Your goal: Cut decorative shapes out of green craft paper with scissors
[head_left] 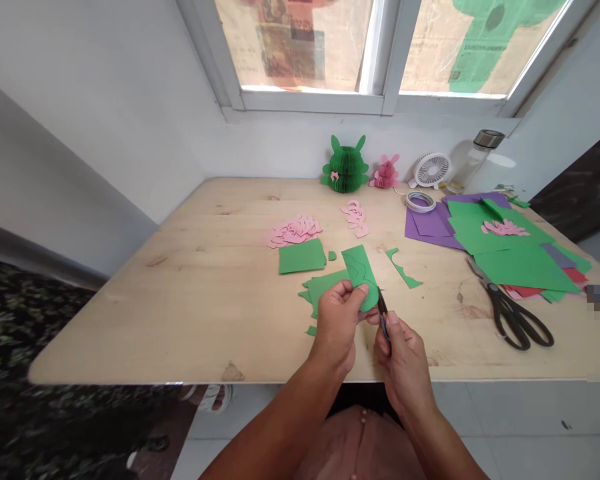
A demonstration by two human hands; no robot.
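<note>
A green paper piece with drawn curved outlines is pinched between the thumb and fingers of my left hand. My right hand is closed around a small pair of scissors, whose dark blades meet the right edge of that paper. Part of the scissors' handle is hidden by my fingers. Beneath and left of my left hand lie a green sheet and small offcuts. A stack of green rectangles is just behind them. To the right rests a curved green scrap.
Pink cutouts lie in a heap, with more pink pieces beside it. Large black-handled scissors are on the right, near stacked coloured paper. Along the wall stand a green paper figure, a pink one, a fan and a bottle.
</note>
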